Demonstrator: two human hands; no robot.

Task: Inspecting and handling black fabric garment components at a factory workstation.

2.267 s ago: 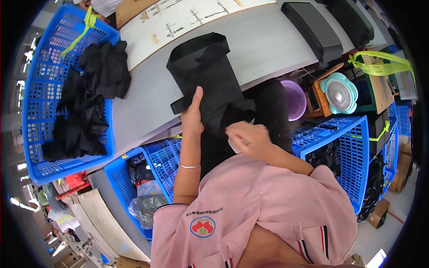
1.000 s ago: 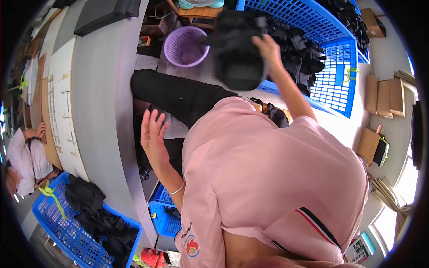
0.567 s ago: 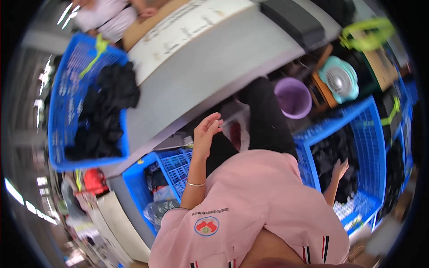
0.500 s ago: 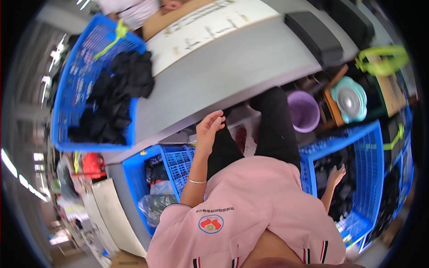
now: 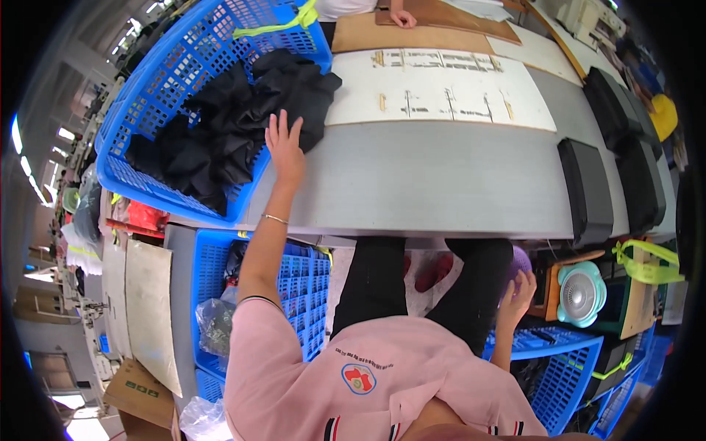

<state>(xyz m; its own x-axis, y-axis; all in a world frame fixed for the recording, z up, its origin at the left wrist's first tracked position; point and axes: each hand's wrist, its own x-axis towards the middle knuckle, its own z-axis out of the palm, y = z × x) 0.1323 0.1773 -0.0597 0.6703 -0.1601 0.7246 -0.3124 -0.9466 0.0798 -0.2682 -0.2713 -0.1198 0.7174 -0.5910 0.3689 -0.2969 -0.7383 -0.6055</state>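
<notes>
My left hand (image 5: 287, 153) reaches over the table to the black cloth pieces (image 5: 220, 121), its fingers stretched out and apart, fingertips at the cloth's near edge. Whether they touch it I cannot tell. The cloth lies heaped in a blue plastic basket (image 5: 121, 165) on the table's left, and part of it hangs over the basket's right side. My right hand (image 5: 517, 300) hovers low at my right side, in front of a purple bin (image 5: 521, 259), fingers loosely apart and holding nothing visible.
On the grey table (image 5: 419, 173) lies a white marked board (image 5: 456, 84); several black cases (image 5: 586, 187) stand at right. Across the table rests another person's hand (image 5: 402, 18). Blue baskets (image 5: 309, 290) flank my legs. A turquoise fan (image 5: 581, 294) is at right.
My left hand has moved forward and left, from beside my lap to the black cloth. My right hand has come out of the blue basket at right. The view has turned and shifted.
</notes>
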